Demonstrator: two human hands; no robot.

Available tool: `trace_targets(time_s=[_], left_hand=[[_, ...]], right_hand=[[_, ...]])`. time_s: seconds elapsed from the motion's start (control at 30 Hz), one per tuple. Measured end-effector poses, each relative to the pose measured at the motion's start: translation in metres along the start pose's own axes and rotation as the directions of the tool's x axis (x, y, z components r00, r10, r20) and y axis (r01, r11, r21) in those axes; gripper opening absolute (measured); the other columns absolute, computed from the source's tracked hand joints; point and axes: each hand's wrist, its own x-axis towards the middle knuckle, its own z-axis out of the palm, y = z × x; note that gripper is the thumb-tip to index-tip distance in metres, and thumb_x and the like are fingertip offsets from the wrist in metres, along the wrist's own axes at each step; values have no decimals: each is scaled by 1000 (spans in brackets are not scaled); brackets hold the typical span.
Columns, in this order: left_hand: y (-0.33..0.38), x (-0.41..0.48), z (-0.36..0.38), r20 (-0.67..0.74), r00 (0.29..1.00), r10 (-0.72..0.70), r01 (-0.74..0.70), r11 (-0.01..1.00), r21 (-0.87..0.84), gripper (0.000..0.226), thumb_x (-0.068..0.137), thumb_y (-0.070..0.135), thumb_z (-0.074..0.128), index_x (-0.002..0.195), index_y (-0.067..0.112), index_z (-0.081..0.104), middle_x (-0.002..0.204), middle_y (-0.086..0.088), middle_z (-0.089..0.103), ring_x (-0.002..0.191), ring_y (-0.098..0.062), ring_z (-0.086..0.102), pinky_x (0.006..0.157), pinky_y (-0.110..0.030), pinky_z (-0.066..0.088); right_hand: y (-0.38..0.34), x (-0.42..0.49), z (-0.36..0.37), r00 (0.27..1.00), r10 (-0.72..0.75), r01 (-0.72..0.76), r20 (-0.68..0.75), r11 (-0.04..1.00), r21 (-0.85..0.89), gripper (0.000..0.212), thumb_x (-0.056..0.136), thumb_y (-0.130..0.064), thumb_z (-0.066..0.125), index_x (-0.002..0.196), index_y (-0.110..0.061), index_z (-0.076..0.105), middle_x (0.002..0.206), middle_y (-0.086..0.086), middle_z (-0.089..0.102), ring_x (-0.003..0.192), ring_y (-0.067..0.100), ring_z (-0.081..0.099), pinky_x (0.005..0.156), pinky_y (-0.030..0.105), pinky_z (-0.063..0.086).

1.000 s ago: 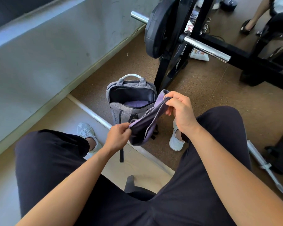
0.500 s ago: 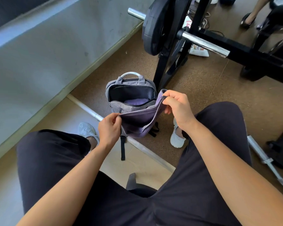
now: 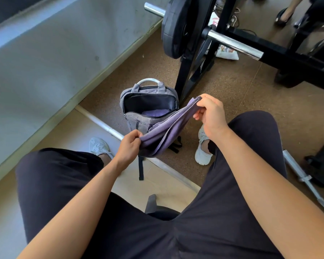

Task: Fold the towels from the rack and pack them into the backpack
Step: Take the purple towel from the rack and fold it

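Brown floor (image 3: 232, 101) lies open to your right. The black barbell rack (image 3: 187, 71) stands just behind the grey backpack (image 3: 138, 120), which sits upright between your shoes with its unzipped mouth facing up and a packed towel (image 3: 153, 114) inside. The held towel (image 3: 163, 131) sags before the backpack's front edge, long axis lower left to upper right. Your left hand (image 3: 128, 144) pinches its near end, your right hand (image 3: 211, 113) its far corner.
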Motion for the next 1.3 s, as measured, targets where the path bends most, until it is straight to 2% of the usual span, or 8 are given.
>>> trace_targets(time_s=[0.1, 0.27, 0.43, 0.67, 0.8, 1.0, 1.17, 1.3], left_hand=[[-2, -5, -1, 181, 984, 7, -46, 976, 213, 3, 71, 22, 50, 69, 22, 49, 63, 7, 50, 61, -13, 46, 59, -31, 36], [-12, -8, 12, 301, 953, -25, -80, 940, 332, 7, 75, 23, 60, 78, 25, 54, 67, 9, 62, 66, -16, 60, 68, -40, 52], [-17, -1, 18, 170, 985, -41, -34, 909, 416, 15, 91, 15, 51, 93, 29, 47, 70, 4, 71, 73, -24, 65, 70, -39, 52], [-12, -3, 18, 46, 997, -64, 25, 812, 582, 14, 73, 26, 72, 77, 24, 58, 75, 7, 66, 76, -20, 61, 55, -28, 37], [-15, -4, 26, 176, 978, 112, -195, 786, 586, 32, 75, 22, 72, 103, 27, 57, 80, 15, 64, 82, -21, 65, 57, -29, 36], [-18, -5, 44, 435, 864, 254, -498, 564, 659, 73, 81, 46, 62, 149, 48, 35, 107, 11, 64, 92, -17, 66, 64, -33, 56], [-13, -5, 59, 543, 783, 304, -622, 399, 674, 46, 89, 45, 58, 131, 31, 45, 103, 1, 59, 78, -26, 64, 60, -39, 57], [-12, -3, 68, 475, 847, 238, -531, 355, 769, 55, 89, 57, 53, 133, 27, 42, 97, -1, 62, 76, -28, 65, 59, -38, 56]], right_hand=[[-4, 2, -5, 1000, -28, 28, 13, 999, 44, 15, 78, -6, 45, 64, -8, 51, 54, 1, 49, 53, 15, 45, 52, 26, 38], [-3, 1, -6, 998, -32, 28, 50, 997, 75, 21, 81, 3, 41, 66, -6, 52, 57, 2, 48, 57, 16, 45, 55, 25, 40], [-5, 0, -11, 1000, -11, 9, 17, 991, 134, 9, 67, -6, 43, 66, -5, 53, 62, 8, 45, 56, 18, 43, 53, 24, 38], [-6, -2, -22, 997, 76, -77, 16, 936, 344, 26, 71, -7, 42, 56, -16, 60, 72, 3, 52, 69, 16, 49, 69, 29, 41], [-6, -2, -25, 988, 99, -141, 116, 882, 450, 18, 66, -7, 42, 57, -14, 56, 80, 6, 54, 75, 19, 52, 76, 31, 44], [-9, -8, -24, 976, 91, -178, 198, 855, 487, 10, 61, -12, 46, 57, -14, 55, 81, 5, 57, 78, 21, 55, 81, 32, 48], [-8, -10, -24, 972, 99, -193, 215, 856, 479, 11, 63, -14, 44, 58, -14, 54, 81, 5, 57, 79, 21, 56, 81, 32, 48], [-6, -8, -27, 969, 84, -197, 234, 834, 515, 7, 64, -15, 45, 59, -13, 49, 80, 5, 56, 78, 21, 54, 81, 32, 47]])
